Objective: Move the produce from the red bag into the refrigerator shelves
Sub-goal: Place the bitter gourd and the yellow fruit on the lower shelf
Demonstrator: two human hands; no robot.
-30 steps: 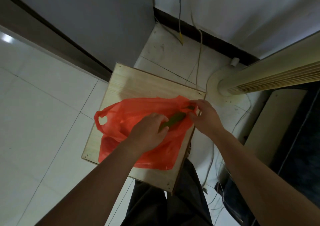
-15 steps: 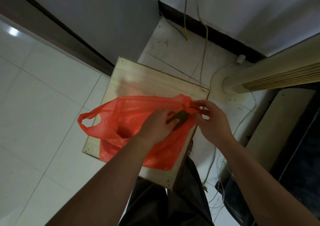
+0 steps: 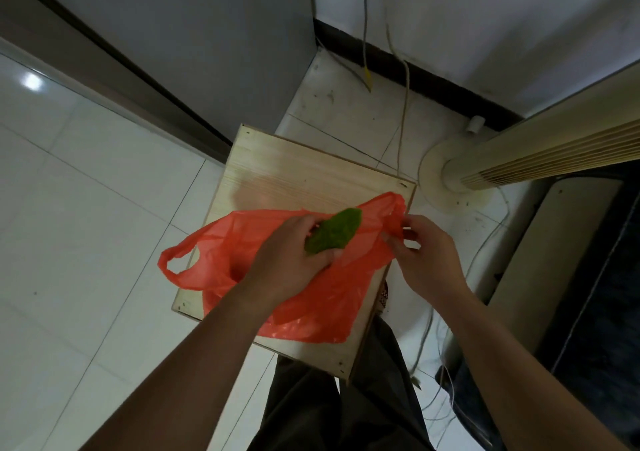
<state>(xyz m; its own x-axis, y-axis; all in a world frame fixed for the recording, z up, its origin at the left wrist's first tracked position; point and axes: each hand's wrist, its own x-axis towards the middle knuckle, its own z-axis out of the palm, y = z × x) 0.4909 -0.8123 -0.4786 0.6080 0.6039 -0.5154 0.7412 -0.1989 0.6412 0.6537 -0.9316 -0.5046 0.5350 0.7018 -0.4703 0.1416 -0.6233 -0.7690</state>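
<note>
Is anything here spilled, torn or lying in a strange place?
Nothing is spilled or torn. The thin red plastic bag lies whole on the pale wooden board. Only the loose cables trailing over the floor tiles look untidy.

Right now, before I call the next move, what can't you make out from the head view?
Inside of the red bag: head view, screened by its own plastic and the left hand; remaining produce cannot be told.
The green vegetable: its near end is hidden in the left hand's grip.
The right hand: fingertips partly buried in the bag's rim folds.
The refrigerator: outside the frame.
</note>
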